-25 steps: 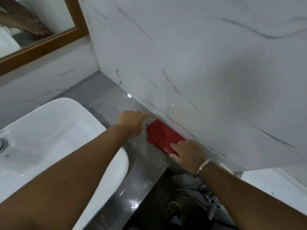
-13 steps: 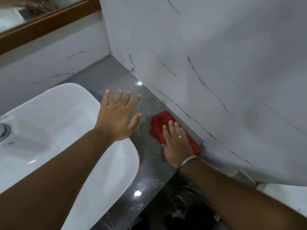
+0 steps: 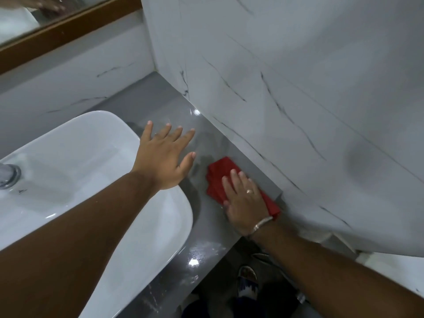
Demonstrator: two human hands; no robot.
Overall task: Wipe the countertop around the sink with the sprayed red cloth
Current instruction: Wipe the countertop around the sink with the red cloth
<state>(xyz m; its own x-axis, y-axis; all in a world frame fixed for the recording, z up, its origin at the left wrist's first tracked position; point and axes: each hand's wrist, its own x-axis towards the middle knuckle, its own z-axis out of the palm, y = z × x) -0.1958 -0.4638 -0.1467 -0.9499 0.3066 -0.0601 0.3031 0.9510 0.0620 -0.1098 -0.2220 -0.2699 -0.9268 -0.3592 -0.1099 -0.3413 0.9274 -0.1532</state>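
Observation:
A folded red cloth (image 3: 220, 173) lies flat on the glossy grey countertop (image 3: 160, 104), right of the white sink (image 3: 75, 161) and close to the side wall. My right hand (image 3: 245, 198) presses palm-down on the cloth, covering its near half, with a ring and a metal bracelet showing. My left hand (image 3: 165, 157) hovers with fingers spread over the sink's right rim and the counter beside it, holding nothing. Wet streaks show on the counter near the front edge.
A white marble-look wall (image 3: 298, 88) borders the counter on the right and at the back. A wood-framed mirror (image 3: 68, 26) hangs at the top left. A chrome tap base (image 3: 9, 175) stands at the sink's left. Below the counter's front edge are feet in sandals (image 3: 247, 281).
My right hand went from gripping the cloth's near edge to lying flat on it, sliding it along the wall. My left hand opened and spread its fingers over the sink rim.

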